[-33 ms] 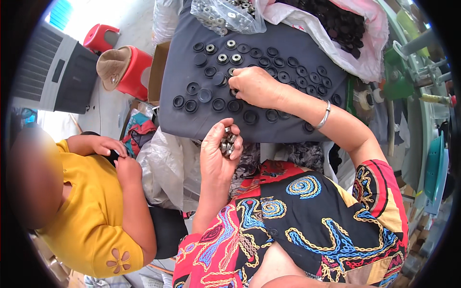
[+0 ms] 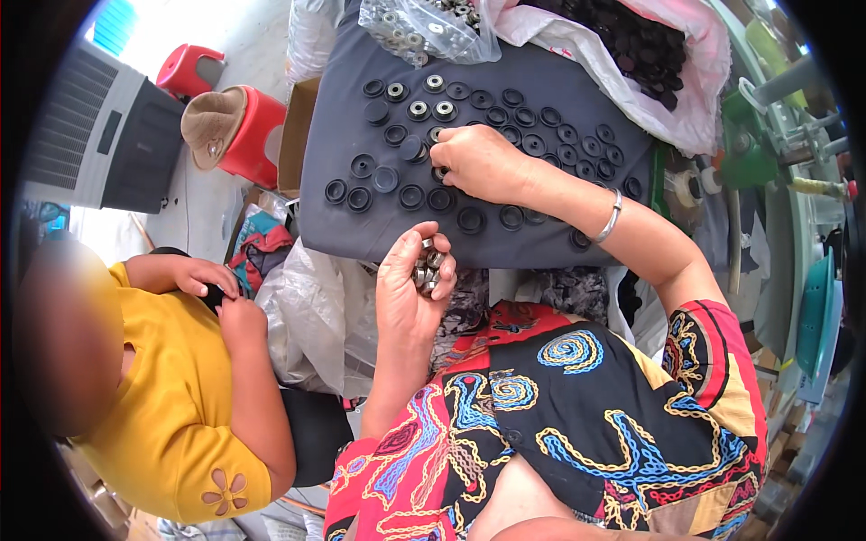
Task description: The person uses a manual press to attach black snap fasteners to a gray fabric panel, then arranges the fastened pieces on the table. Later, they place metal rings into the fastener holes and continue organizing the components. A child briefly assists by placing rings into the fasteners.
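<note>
My left hand (image 2: 412,275) is cupped just off the near edge of the cloth-covered table, its fingers curled round several small shiny metal bearings (image 2: 428,268). Over the middle of the table, my right hand (image 2: 478,162) has its fingertips pinched down on a metal bearing (image 2: 439,173) at a black round cap, both mostly covered by the fingers. Many black round plastic caps (image 2: 411,197) lie spread about the dark grey table (image 2: 338,236), most with the hollow side up. A few at the far left have bearings seated in them, such as one bearing (image 2: 418,110).
At the far edge lie a clear plastic bag (image 2: 428,32) of metal bearings and a white sack (image 2: 699,126) of black caps. A person in a yellow top (image 2: 180,379) sits at the left. Green machinery (image 2: 749,144) stands right; red stools (image 2: 253,149) stand far left.
</note>
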Demonstrator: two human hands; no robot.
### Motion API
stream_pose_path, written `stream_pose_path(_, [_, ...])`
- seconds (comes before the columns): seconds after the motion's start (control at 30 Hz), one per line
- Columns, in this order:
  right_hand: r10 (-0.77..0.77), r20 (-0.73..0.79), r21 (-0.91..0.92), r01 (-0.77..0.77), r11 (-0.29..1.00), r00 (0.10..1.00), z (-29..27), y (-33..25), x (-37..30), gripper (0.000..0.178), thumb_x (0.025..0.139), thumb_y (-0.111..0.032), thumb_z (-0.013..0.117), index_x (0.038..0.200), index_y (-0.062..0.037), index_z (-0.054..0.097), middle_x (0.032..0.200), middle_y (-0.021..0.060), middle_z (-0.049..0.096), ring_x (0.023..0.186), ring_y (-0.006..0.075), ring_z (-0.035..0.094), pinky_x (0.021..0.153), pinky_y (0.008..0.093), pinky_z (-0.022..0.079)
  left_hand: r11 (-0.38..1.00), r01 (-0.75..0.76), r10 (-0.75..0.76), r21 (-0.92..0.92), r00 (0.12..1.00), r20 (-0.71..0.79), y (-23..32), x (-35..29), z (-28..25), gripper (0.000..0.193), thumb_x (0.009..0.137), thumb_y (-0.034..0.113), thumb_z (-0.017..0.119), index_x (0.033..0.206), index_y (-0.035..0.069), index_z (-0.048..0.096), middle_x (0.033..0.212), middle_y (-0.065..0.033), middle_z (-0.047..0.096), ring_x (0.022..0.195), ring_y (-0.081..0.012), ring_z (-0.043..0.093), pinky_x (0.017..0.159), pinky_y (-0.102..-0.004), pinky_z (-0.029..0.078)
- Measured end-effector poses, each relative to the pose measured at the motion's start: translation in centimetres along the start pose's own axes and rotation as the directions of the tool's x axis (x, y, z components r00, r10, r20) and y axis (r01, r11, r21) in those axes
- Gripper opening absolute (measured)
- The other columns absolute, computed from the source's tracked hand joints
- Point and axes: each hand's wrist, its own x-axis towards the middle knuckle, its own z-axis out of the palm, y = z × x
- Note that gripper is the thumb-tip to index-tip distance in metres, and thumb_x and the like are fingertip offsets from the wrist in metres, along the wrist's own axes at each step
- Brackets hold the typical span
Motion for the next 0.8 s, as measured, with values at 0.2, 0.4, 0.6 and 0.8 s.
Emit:
stream_pose_path(0.2, [-0.025, 0.051, -0.013, 0.026, 1.000, 0.998, 0.0, 0.3, 0.4, 0.019, 0.071, -0.012, 0.074, 0.087, -0.0036, 0.066, 0.086, 0.0116, 0.061, 0.085, 0.0314, 0.063, 0.075, 0.0413, 0.051, 1.000, 0.002, -0.002, 0.000, 1.000, 0.003, 0.0, 0.2, -0.2, 0.025, 0.098, 0.018, 0.050, 0.109, -0.004, 0.059, 0.090, -0.0152, 0.059, 0.064, -0.0209, 0.054, 0.041, -0.0240, 0.038])
stream_pose_path(0.4, [-0.012, -0.098, -0.018, 0.010, 1.000, 0.995, -1.8, 0.1, 1.6, 0.022, 0.073, -0.021, 0.072, 0.086, -0.0041, 0.066, 0.088, 0.0131, 0.064, 0.091, 0.0309, 0.064, 0.081, 0.0410, 0.051, 0.999, -0.037, 0.037, 0.017, 0.999, -0.033, 0.5, 0.0, -0.5, 0.024, 0.097, 0.018, 0.052, 0.108, -0.002, 0.059, 0.088, -0.0137, 0.059, 0.063, -0.0200, 0.054, 0.040, -0.0231, 0.037])
stream_pose_path(0.6, [-0.041, -0.061, -0.144, 0.032, 0.989, 0.997, -0.7, -1.0, 3.6, 0.025, 0.076, -0.026, 0.072, 0.089, -0.0054, 0.066, 0.093, 0.0117, 0.063, 0.098, 0.0289, 0.061, 0.085, 0.0403, 0.050, 0.998, -0.052, 0.053, 0.030, 0.998, -0.041, 1.0, 0.0, -0.7, 0.023, 0.096, 0.018, 0.054, 0.107, -0.001, 0.061, 0.087, -0.0130, 0.059, 0.062, -0.0199, 0.055, 0.039, -0.0235, 0.037])
stream_pose_path(0.8, [-0.109, -0.116, -0.124, 0.094, 0.988, 0.987, 0.4, -0.3, 3.8, 0.025, 0.076, -0.023, 0.071, 0.092, -0.0045, 0.066, 0.091, 0.0113, 0.064, 0.098, 0.0287, 0.062, 0.084, 0.0406, 0.051, 0.998, -0.063, 0.063, 0.012, 0.997, -0.052, 1.0, -0.2, -0.9, 0.023, 0.096, 0.017, 0.054, 0.107, -0.002, 0.061, 0.088, -0.0136, 0.059, 0.063, -0.0198, 0.054, 0.040, -0.0235, 0.037])
